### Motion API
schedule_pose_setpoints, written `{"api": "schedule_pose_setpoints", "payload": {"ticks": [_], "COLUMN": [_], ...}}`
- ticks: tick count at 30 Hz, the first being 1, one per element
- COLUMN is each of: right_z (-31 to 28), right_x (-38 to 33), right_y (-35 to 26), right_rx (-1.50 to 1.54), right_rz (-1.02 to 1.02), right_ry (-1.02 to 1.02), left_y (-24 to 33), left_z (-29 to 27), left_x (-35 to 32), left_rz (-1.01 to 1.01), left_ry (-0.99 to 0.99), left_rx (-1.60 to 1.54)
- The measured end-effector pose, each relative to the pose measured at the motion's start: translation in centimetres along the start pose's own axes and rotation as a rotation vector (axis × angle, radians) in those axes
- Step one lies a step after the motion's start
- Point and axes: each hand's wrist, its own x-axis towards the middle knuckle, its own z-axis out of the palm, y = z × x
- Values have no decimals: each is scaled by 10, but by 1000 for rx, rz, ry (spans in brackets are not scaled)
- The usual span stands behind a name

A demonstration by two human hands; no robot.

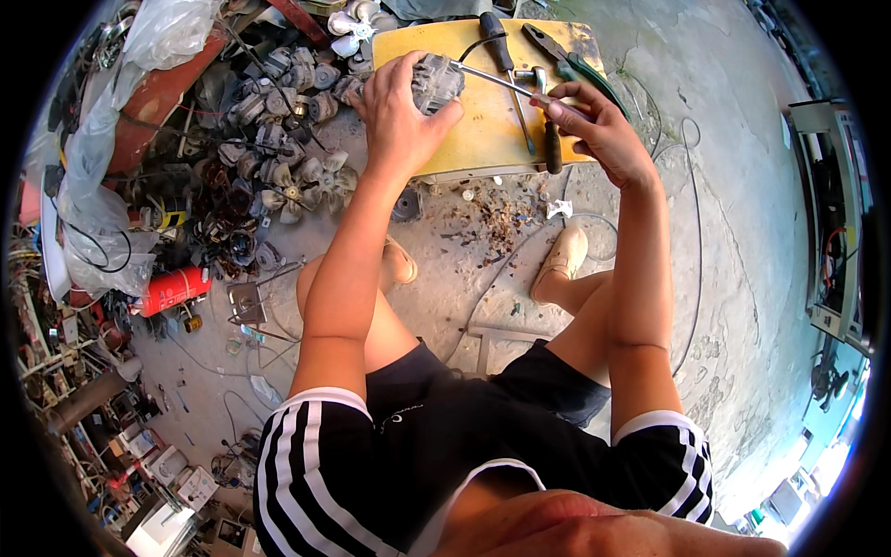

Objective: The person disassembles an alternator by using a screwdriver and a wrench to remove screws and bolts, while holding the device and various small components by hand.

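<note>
My left hand [397, 116] grips a small grey electric motor [436, 82] and holds it down on a yellow board [483, 130]. My right hand [599, 125] holds a screwdriver [501, 84] by its handle, and the thin metal shaft runs left with its tip at the motor's top. A hammer [548, 121] lies on the board just under my right hand. A black-handled screwdriver [501, 56] and green-handled pliers [575, 65] lie on the far part of the board.
A heap of small motors and white fan blades [278, 130] lies left of the board. A red cylinder [176, 290] and clear plastic bags [102, 213] sit further left. Wires and small debris [501, 218] litter the concrete floor by my feet. An open appliance casing [835, 223] stands at right.
</note>
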Motion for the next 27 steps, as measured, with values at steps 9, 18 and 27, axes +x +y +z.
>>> {"api": "schedule_pose_setpoints", "payload": {"ticks": [9, 18, 27], "right_z": [2, -9, -18], "right_x": [7, 8, 6], "right_y": [11, 15, 7], "right_rx": [-47, -52, -106], "right_rz": [-28, -63, 84], "right_ry": [47, 1, -142], "left_y": [2, 2, 2], "left_z": [1, 1, 0], "left_x": [0, 1, 1], "left_rz": [-10, -16, -38], "left_ry": [14, 9, -12], "left_rx": [7, -9, 5]}}
